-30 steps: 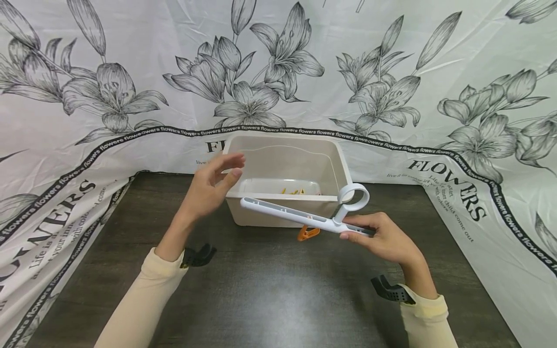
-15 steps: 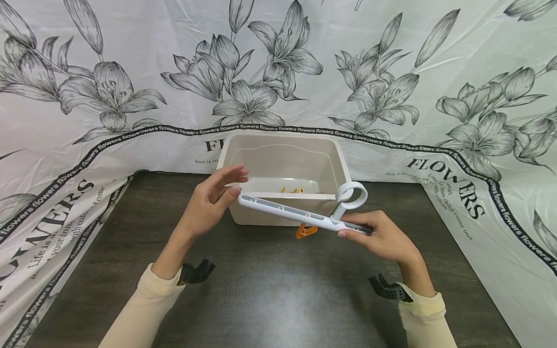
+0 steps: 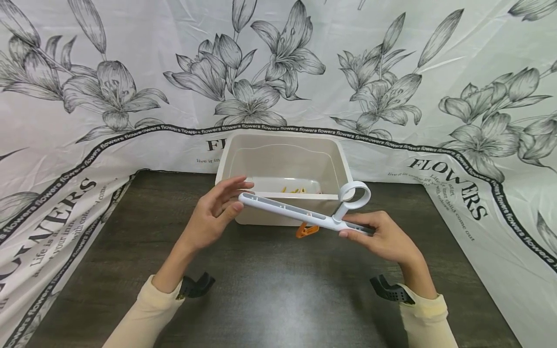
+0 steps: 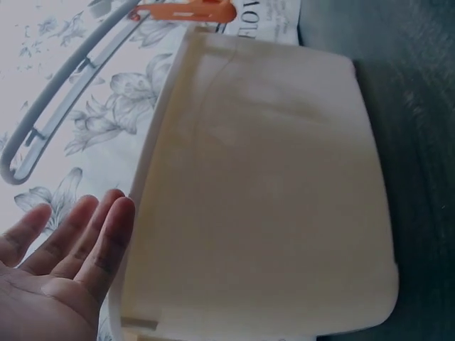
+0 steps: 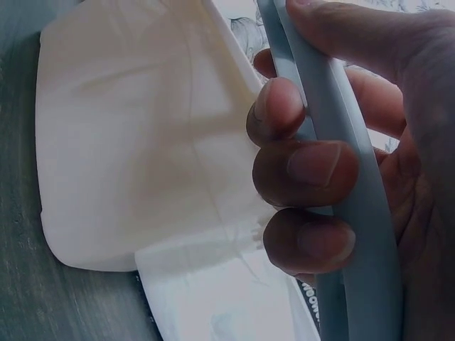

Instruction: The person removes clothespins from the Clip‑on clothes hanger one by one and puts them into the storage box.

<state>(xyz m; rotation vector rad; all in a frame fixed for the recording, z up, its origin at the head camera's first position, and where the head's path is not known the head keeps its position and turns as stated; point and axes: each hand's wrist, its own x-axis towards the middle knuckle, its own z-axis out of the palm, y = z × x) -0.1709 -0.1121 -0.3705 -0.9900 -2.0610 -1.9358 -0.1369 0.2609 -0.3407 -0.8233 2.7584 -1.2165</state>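
A long white plastic hanger bar [image 3: 287,211], slotted along its length, slants across the front of the beige tub. Near its right end a white ring stands up on a short stem. My right hand [image 3: 385,237] grips that right end, and the right wrist view shows fingers curled round the bar [image 5: 362,185]. An orange clip [image 3: 308,231] hangs below the bar; the left wrist view has this clip [image 4: 192,10] at its top. My left hand [image 3: 211,215] is beside the bar's left end, fingers loosely extended. In the left wrist view those fingers [image 4: 106,245] look apart from the bar.
The beige tub [image 3: 261,216] stands on the dark table [image 3: 278,290] near the back, with small yellow pieces [image 3: 300,190] on its floor. White flower-printed cloth [image 3: 374,150] rises behind the table and along both sides.
My left hand has come down and slightly to the right, closer to the bar's left end. The right hand and the hanger bar have barely moved.
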